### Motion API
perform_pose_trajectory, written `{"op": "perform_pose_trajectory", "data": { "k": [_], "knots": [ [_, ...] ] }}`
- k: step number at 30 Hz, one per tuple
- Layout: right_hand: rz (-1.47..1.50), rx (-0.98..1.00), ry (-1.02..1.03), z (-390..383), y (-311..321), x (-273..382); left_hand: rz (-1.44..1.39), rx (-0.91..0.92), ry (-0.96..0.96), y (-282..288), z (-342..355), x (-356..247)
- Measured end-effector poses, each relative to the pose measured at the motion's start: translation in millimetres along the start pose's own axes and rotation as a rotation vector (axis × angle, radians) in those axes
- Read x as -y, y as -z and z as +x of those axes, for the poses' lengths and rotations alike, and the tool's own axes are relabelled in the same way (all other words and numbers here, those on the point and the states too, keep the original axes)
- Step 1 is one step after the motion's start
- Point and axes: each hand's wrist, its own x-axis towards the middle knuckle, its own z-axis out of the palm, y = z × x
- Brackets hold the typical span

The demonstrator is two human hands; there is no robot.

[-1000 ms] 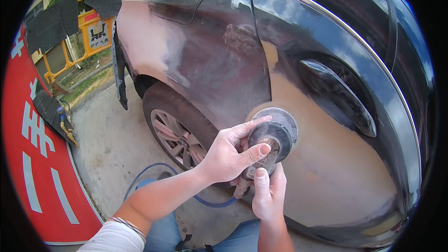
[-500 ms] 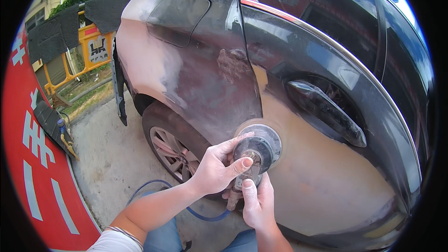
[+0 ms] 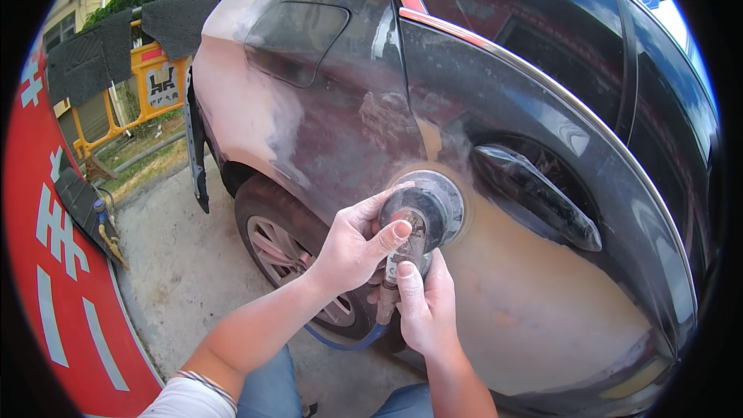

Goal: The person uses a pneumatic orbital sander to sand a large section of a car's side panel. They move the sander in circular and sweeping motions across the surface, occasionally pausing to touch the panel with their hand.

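Both my hands grip a round air sander (image 3: pixel 433 200), whose pad lies against the car door (image 3: pixel 534 302) near its rear seam. My left hand (image 3: pixel 354 244) wraps the sander's head from the left, thumb on top. Lower down, my right hand (image 3: pixel 428 302) holds the handle, its thumb along the side. Pale dust coats the fingers of both hands. A blue air hose (image 3: pixel 344 343) hangs from the handle. Tan filler covers much of the door, and the pad sits on its upper left part. Part of the handle is hidden by my fingers.
A black door handle (image 3: pixel 538 193) juts out right of the sander. Below left is the rear wheel (image 3: pixel 290 255); above it, the sanded rear fender (image 3: pixel 240 101). A red banner panel (image 3: pixel 77 294) stands at far left, a yellow barrier (image 3: pixel 159 85) behind.
Both hands have moved the sander up the door toward the handle, with the pad still against the panel. The hose has shifted, and a light haze of dust shows above the pad.
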Motion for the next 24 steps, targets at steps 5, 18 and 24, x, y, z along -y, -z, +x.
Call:
{"op": "perform_pose_trajectory", "data": {
  "k": [5, 18, 24],
  "knots": [
    [-0.088, 0.04, 0.003, 4, -3, -3, -0.006, 0.042, -0.133, 3, -1, 0],
    [-0.049, 0.044, -0.013, 6, -3, 1, -0.082, -0.03, -0.011, 8, 3, -3],
    [-0.043, 0.04, -0.02, -2, -4, 5, 0.012, 0.005, -0.018, -1, -5, -2]
  ]
}}
